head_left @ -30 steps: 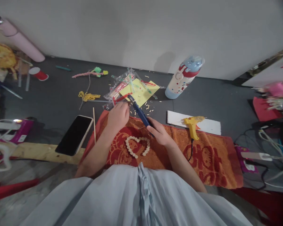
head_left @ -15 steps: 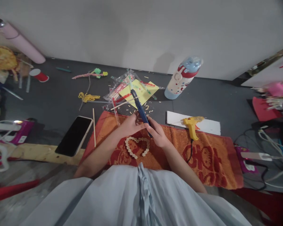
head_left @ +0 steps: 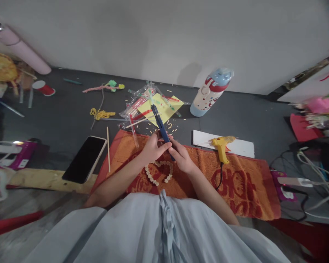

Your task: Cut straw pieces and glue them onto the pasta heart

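A long dark-blue hand tool (head_left: pixel 161 126) with a blackish far end points away from me over the towel's back edge; its exact kind is unclear. My left hand (head_left: pixel 154 147) is closed around its middle, thumb across the near side. Close against it, my right hand (head_left: pixel 181 157) has its fingers closed about the near end. Whether a small piece sits between the fingers is hidden. Below both hands, a heart outline of small pale stick pieces (head_left: pixel 150 176), with a gap at the bottom, lies on the orange-and-red towel (head_left: pixel 205 160).
Beyond the tool are yellow paper (head_left: pixel 168 106), plastic wrappers and scattered pale bits. A yellow glue gun (head_left: pixel 222 146) rests on a white strip (head_left: pixel 244 148). A bottle (head_left: pixel 208 93) stands behind. To the left lie a phone (head_left: pixel 84 159), a thin stick (head_left: pixel 108 149) and yellow yarn (head_left: pixel 101 114).
The view has shifted slightly. Both hands keep their hold on the blue tool, with only a small change in its angle and the fingers.
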`<state>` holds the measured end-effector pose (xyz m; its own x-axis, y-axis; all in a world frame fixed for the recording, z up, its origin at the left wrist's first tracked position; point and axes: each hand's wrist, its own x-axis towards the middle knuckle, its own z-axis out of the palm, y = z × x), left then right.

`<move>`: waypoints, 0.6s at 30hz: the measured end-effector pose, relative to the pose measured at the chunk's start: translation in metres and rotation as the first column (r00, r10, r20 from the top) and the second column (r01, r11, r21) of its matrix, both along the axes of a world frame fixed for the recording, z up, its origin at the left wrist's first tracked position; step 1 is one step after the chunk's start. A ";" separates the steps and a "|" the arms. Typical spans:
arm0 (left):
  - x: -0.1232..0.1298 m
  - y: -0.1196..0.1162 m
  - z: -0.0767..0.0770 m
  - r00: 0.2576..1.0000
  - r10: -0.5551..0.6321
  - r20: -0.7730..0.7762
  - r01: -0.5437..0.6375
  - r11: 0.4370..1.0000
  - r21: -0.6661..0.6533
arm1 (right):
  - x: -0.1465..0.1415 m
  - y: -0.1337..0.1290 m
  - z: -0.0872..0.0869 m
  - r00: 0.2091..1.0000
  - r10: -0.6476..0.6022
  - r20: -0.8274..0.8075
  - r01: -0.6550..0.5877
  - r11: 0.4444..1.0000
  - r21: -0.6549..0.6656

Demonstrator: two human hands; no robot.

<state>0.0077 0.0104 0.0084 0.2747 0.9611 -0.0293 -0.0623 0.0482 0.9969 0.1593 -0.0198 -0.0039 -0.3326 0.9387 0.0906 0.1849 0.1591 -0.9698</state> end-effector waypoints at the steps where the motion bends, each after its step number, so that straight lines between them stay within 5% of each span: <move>1: 0.000 0.000 0.000 1.000 0.002 -0.008 -0.002 1.000 0.002 | 0.000 0.000 0.000 1.000 -0.002 0.004 0.003 1.000 -0.004; 12: 0.004 -0.002 -0.006 0.999 0.035 0.021 -0.035 0.999 0.011 | 0.001 0.000 -0.001 1.000 -0.014 -0.015 0.014 1.000 -0.013; 18: -0.004 0.005 -0.009 0.988 -0.044 -0.149 0.046 0.999 0.008 | 0.000 0.002 -0.002 0.998 -0.047 -0.029 0.044 0.995 -0.086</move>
<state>0.0035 0.0155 -0.0010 0.3108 0.9484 -0.0622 0.0882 0.0364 0.9954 0.1594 -0.0176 -0.0057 -0.2877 0.9575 0.0191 0.1602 0.0678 -0.9848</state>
